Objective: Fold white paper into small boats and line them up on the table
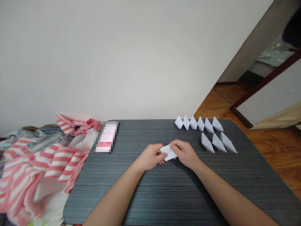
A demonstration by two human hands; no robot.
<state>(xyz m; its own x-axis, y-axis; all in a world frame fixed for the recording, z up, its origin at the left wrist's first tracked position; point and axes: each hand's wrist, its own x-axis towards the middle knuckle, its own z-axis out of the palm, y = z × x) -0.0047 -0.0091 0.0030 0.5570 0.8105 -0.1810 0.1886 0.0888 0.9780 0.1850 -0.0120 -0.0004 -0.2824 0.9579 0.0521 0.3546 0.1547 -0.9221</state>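
A small folded piece of white paper is held just above the middle of the dark table. My left hand pinches its left end, thumb on top and fingers curled beneath. At the upper right corner my right hand grips the same paper, its thumb and fingers closed on it. Parts of the fingers are hidden under the sheet. To the right of my hands, several folded white paper boats lie in two rows, the back row near the table's far edge.
The dark, ribbed table stands against a pale wall. A blurred-out phone-like rectangle lies at its far left. Red-and-white striped cloth is heaped along the left edge. Wooden floor and a doorway are at right.
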